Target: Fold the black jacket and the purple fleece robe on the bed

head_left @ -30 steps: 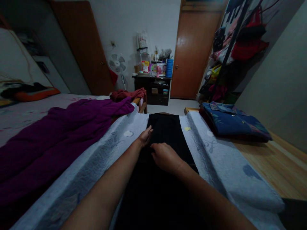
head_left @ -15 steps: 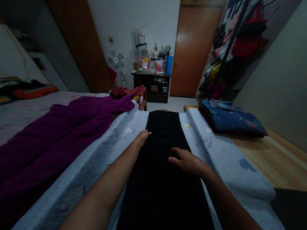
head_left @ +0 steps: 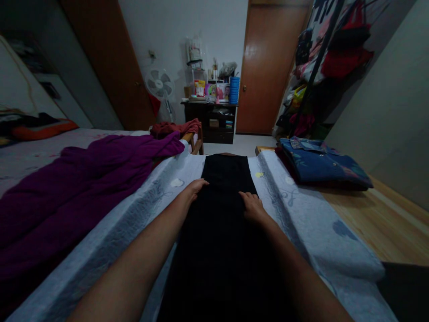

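Note:
A long black garment (head_left: 223, 237) lies flat on a pale patterned sheet (head_left: 338, 241), running away from me. Whether it is trousers or something else, I cannot tell. At its left edge, my left hand (head_left: 196, 188) is closed, thumb on top and the other fingers largely out of sight. My right hand (head_left: 253, 205) is on the garment near its right edge, fingers bent and closed on the cloth. The two hands are almost level with each other, a strip of black fabric between them.
A purple blanket (head_left: 87, 188) spreads over the bed at left. Folded blue denim clothing (head_left: 321, 161) sits on a wooden surface (head_left: 378, 219) at right. Beyond stand a fan (head_left: 161, 84), a dark cabinet (head_left: 208, 123) and a closed door (head_left: 263, 76).
My right hand has moved forward from above the middle of the garment to near its right edge and closed on the cloth. My left hand stays at the left edge.

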`<state>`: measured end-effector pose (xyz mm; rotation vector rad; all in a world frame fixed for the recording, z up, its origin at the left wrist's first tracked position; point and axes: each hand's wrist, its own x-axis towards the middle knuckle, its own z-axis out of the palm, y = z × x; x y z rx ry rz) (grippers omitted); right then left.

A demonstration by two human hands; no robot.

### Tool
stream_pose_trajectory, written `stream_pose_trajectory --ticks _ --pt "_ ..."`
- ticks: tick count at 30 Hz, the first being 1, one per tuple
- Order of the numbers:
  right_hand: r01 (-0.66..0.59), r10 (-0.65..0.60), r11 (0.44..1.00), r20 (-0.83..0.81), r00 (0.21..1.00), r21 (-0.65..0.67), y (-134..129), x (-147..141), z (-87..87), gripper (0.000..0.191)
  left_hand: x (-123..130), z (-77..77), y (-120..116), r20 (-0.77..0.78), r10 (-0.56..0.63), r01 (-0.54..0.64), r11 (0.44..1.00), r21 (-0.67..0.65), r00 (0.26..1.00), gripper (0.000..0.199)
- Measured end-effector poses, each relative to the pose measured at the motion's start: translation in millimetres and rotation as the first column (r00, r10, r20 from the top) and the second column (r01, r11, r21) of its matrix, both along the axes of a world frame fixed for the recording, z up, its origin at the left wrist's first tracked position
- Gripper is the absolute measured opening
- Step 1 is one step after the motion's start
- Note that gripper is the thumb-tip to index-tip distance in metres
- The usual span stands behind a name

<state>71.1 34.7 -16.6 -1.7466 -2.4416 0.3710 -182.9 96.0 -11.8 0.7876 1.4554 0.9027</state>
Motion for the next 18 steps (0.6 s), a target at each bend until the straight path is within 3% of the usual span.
stream_pose_trajectory --ticks 4,8,13,18 --pt "0.006 0.000 0.998 -0.080 0.997 0.070 8 -8 -3.3 0.050 5 11.2 32 -0.075 -0.061 0.064 0.997 0.033 0.995 0.015" --pt "0.032 -0.015 0.984 -0.097 0.995 0.177 19 -13 -13.5 0.032 14 15.3 73 -0.246 -0.032 0.061 0.992 0.111 0.969 0.012" --pt "0.082 -0.037 0.971 -0.199 0.979 0.224 24 -14 -30.7 0.027 23 6.0 110 -0.428 -0.020 0.088 0.986 0.139 0.903 0.020" --pt "0.084 -0.043 0.970 -0.178 0.983 0.230 22 -13 -35.3 0.024 28 -6.9 132 -0.547 -0.016 0.127 0.978 0.165 0.837 0.027"
